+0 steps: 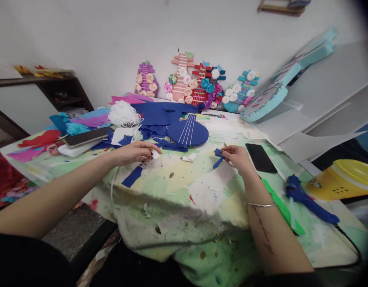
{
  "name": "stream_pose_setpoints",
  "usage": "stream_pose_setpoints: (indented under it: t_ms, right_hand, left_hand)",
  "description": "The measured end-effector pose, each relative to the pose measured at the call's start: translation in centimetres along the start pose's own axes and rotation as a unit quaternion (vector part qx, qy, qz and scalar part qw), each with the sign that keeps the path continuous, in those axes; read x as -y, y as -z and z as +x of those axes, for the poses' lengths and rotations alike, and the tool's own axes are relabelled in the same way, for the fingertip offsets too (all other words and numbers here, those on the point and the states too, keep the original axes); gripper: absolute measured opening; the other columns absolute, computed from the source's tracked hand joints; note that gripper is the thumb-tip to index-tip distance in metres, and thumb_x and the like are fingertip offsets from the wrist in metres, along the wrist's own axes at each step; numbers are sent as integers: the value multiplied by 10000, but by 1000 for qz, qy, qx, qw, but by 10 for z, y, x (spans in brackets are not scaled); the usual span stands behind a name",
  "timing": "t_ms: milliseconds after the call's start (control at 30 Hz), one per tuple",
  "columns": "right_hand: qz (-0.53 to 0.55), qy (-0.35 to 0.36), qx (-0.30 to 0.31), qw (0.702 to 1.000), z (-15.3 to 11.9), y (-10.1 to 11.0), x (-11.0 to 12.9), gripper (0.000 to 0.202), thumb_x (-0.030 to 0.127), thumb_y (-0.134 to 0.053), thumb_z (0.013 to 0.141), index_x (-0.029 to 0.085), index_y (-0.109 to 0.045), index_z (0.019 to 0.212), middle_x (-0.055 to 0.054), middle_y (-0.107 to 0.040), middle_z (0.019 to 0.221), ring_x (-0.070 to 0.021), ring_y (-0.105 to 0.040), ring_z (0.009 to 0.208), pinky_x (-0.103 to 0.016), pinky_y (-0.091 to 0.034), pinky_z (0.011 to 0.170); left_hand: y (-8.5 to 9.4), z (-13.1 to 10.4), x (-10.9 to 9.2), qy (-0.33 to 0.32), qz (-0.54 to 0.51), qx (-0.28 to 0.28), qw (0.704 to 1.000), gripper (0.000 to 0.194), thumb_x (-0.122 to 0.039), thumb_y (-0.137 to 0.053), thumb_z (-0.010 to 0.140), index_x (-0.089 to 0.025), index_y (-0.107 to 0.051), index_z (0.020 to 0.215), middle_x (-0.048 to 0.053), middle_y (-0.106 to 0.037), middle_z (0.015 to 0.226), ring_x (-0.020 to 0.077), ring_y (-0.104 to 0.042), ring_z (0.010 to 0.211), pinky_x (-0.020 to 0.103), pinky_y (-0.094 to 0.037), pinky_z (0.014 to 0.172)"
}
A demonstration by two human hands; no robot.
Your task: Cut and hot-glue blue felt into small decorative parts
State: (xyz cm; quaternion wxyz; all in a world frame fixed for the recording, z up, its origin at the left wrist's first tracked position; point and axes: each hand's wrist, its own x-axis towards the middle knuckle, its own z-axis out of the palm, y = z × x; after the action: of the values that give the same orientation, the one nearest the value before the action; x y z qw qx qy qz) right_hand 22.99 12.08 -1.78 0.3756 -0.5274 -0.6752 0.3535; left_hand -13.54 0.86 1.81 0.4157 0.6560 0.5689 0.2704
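My left hand [137, 154] is closed in a pinch on a small white block [155, 155] just above the tabletop. Below it a dark blue strip [132, 177] lies on the cloth. My right hand [236, 157] pinches a small blue paper strip [218, 162] between thumb and fingers. Between the hands, a little farther back, rests a white piece [190, 158]. Behind that lies a blue guitar-shaped cutout [190, 130] with white cords stretched along its face.
A phone [261, 158], a green tool [282, 205] partly behind my right forearm, a blue glue gun [311, 199] and a yellow tub [341, 180] stand right. White yarn [124, 113] and another phone [87, 136] lie left. Flowered guitar shapes [198, 83] lean on the wall.
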Motion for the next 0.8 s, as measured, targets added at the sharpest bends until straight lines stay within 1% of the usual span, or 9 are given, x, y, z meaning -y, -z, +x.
stream_pose_setpoints:
  t_ms: [100,167,200,300,400,467,633,733,800]
  right_hand:
    - [49,-23,18,998,-5,-1,6,333,257,-711,595,107,-676,890,-96,-720,769,-163,-642,627,-229,-455,493]
    - [74,-35,34,996,-7,-2,11,373,216,-719,546,107,-675,900,-108,-724,809,-175,-644,646,-240,-452,502]
    - [82,-40,40,995,-8,-3,12,382,192,-718,524,109,-673,894,-109,-724,810,-177,-642,646,-244,-448,504]
    - [90,-50,42,994,-8,-5,13,386,133,-691,484,110,-665,868,-94,-712,763,-160,-618,616,-236,-421,498]
    - [82,-46,31,995,-6,-6,10,383,148,-689,484,107,-665,864,-40,-666,652,-121,-553,545,-220,-369,481]
    - [73,-37,23,996,-4,-5,8,393,182,-706,488,109,-673,873,9,-607,576,-99,-497,505,-218,-342,478]
    - [68,-18,24,997,-3,-5,5,417,231,-722,498,109,-676,894,47,-538,529,-87,-447,483,-226,-330,479]
    - [84,-12,44,995,-5,-7,8,394,224,-703,523,111,-659,897,25,-575,570,-100,-501,523,-237,-384,515]
    - [98,-11,64,993,-7,-8,11,371,213,-681,545,113,-647,900,9,-599,597,-116,-547,561,-250,-429,553]
  left_hand:
    - [17,-15,2,69,-16,30,997,174,-295,-443,756,-189,-554,674,6,-436,546,113,-371,436,259,-320,425]
    - [24,-24,8,110,39,29,993,317,-406,-431,794,-197,-463,557,-9,-344,478,105,-295,391,263,-236,393]
    - [26,-28,12,126,91,19,988,363,-462,-441,793,-199,-456,543,-10,-339,466,110,-302,392,263,-223,397]
    - [27,-37,25,127,264,-19,956,374,-530,-547,707,-190,-529,552,30,-484,529,167,-455,498,267,-286,460]
    - [21,-43,32,121,336,-46,933,301,-487,-622,614,-188,-590,621,58,-594,637,229,-546,641,279,-351,552]
    - [16,-44,34,126,340,-52,931,265,-442,-631,594,-188,-601,660,63,-613,663,240,-557,664,289,-370,584]
    - [6,-46,19,91,312,2,946,139,-323,-576,608,-189,-603,632,61,-625,706,227,-562,691,288,-391,620]
    - [2,-50,-2,99,217,48,970,164,-343,-581,643,-198,-631,700,43,-604,689,181,-525,596,257,-356,521]
    - [-2,-48,-17,91,134,92,983,202,-393,-560,711,-212,-635,758,28,-560,642,139,-444,490,245,-273,435]
